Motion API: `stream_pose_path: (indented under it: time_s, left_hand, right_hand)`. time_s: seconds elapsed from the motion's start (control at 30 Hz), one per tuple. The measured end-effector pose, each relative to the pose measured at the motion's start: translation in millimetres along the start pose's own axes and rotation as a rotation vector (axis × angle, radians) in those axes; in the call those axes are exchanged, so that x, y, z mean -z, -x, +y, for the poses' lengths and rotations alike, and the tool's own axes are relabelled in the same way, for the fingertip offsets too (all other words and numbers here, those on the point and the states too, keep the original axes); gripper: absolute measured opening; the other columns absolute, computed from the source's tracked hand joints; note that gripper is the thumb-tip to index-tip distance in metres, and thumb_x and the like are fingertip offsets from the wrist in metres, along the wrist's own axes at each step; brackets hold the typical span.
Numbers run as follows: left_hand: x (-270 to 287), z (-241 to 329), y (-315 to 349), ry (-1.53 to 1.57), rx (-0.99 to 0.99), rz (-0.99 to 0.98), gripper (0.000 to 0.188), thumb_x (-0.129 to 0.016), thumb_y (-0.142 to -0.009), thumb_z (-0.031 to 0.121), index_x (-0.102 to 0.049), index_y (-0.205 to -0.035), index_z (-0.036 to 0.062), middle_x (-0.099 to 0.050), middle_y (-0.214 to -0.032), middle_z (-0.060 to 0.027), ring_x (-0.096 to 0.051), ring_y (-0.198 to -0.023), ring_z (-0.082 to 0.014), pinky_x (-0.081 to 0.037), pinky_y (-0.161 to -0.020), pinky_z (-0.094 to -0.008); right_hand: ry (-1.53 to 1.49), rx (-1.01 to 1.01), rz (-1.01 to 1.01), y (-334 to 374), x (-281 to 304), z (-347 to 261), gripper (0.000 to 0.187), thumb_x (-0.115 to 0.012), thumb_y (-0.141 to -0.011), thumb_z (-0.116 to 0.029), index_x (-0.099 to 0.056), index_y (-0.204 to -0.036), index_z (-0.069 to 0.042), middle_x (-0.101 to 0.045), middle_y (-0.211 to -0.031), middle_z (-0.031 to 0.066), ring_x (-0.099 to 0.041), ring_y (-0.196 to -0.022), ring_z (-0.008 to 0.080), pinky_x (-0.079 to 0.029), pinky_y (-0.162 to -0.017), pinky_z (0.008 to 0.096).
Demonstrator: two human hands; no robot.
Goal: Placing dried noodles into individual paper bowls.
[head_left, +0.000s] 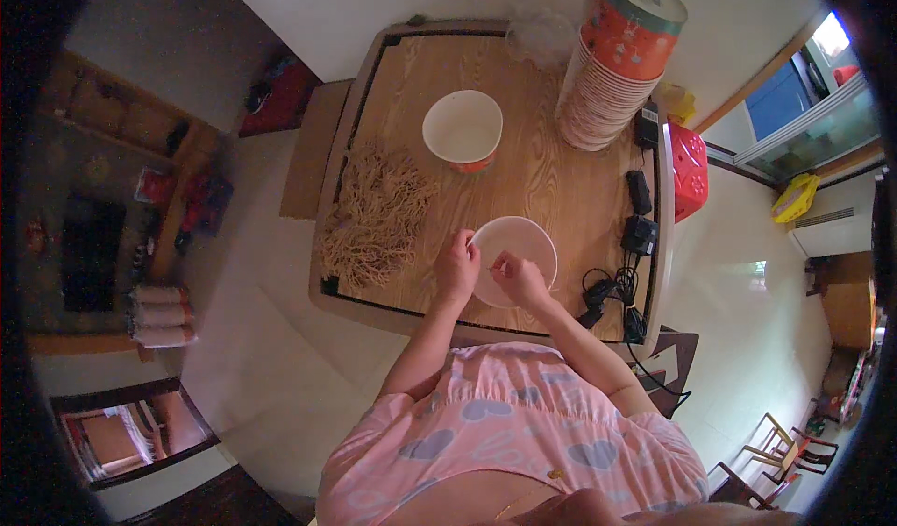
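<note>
A white round paper tub (539,241) stands close to me on the wooden table. My left hand (458,263) is closed, its fingertips at the tub's left rim; whatever it may grip is hidden. Over the tub's mouth, my right hand (519,279) has its fingers pinched together, and anything between them is too small to make out. A second tub (464,134), white inside with an orange outer wall, sits farther back. To the left of my hands lies a loose heap of tan, stringy, root-like strands (374,216).
A tall stack of orange and teal paper tubs (612,68) rises at the back right. Black power adapters (639,234) and coiled cables (607,292) lie along the right edge. A clear plastic bag (542,38) is at the back; a red plastic stool (689,173) stands beside the table.
</note>
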State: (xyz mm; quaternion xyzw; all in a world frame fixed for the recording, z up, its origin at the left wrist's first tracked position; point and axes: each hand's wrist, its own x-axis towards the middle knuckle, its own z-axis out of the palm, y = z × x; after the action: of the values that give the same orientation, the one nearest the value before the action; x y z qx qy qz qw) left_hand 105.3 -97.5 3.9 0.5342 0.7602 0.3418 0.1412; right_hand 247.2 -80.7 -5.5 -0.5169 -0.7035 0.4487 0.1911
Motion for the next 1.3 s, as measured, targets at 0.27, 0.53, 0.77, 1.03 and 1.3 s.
stream_pose_path:
  time_s: [0.27, 0.53, 0.77, 1.03, 1.3]
  left_hand:
    - [-14.3, -11.9, 2.2, 0.021, -0.046, 0.069, 0.014, -0.056, -0.074, 0.006, -0.051, -0.087, 0.0071, -0.056, -0.081, -0.0123, -0.056, -0.075, -0.0314, -0.045, -0.062, -0.04]
    - [-20.1, -12.7, 1.0, 0.033, 0.034, 0.048, 0.014, -0.055, -0.075, 0.01, -0.05, -0.088, 0.0067, -0.055, -0.083, -0.0134, -0.056, -0.076, -0.0319, -0.045, -0.062, -0.0408]
    - [-26.3, -20.0, 3.3, 0.087, 0.023, 0.077, 0.018, -0.056, -0.075, 0.011, -0.048, -0.09, 0.006, -0.055, -0.084, -0.0137, -0.056, -0.077, -0.0319, -0.045, -0.064, -0.0413]
    - [-24.8, -20.5, 7.2, 0.145, 0.12, 0.045, 0.021, -0.057, -0.074, 0.012, -0.044, -0.089, 0.0048, -0.054, -0.083, -0.0145, -0.055, -0.076, -0.0342, -0.044, -0.063, -0.0411]
    - [-15.5, -13.3, 7.6, 0.185, -0.022, 0.063, 0.02, -0.055, -0.075, 0.007, -0.048, -0.094, 0.0049, -0.055, -0.085, -0.0138, -0.055, -0.079, -0.0328, -0.045, -0.065, -0.039]
  right_hand:
    - [0.031, 0.002, -0.102, 4.5, -1.4, -4.1, 0.015, -0.056, -0.075, -0.024, -0.055, -0.081, -0.01, -0.06, -0.069, 0.0177, -0.059, -0.067, 0.0365, -0.046, -0.06, 0.0449]
    - [0.042, 0.0, -0.067, 5.1, -5.1, -0.6, 0.014, -0.059, -0.074, -0.021, -0.056, -0.079, -0.008, -0.059, -0.066, 0.0138, -0.058, -0.062, 0.0296, -0.045, -0.056, 0.0393]
    - [0.035, 0.066, -0.004, 6.3, -8.8, 3.0, 0.012, -0.061, -0.072, -0.016, -0.056, -0.076, -0.006, -0.056, -0.06, 0.0117, -0.056, -0.054, 0.0237, -0.044, -0.051, 0.0345]
    - [-0.021, 0.02, -0.053, 9.4, -6.2, 1.7, 0.012, -0.06, -0.074, -0.016, -0.056, -0.077, -0.005, -0.057, -0.062, 0.0116, -0.057, -0.055, 0.0215, -0.044, -0.051, 0.0335]
    - [-0.225, 0.055, 0.003, 4.8, -11.7, 14.6, 0.007, -0.055, -0.073, -0.007, -0.053, -0.077, -0.002, -0.058, -0.067, 0.0147, -0.058, -0.06, 0.0217, -0.045, -0.057, 0.0328]
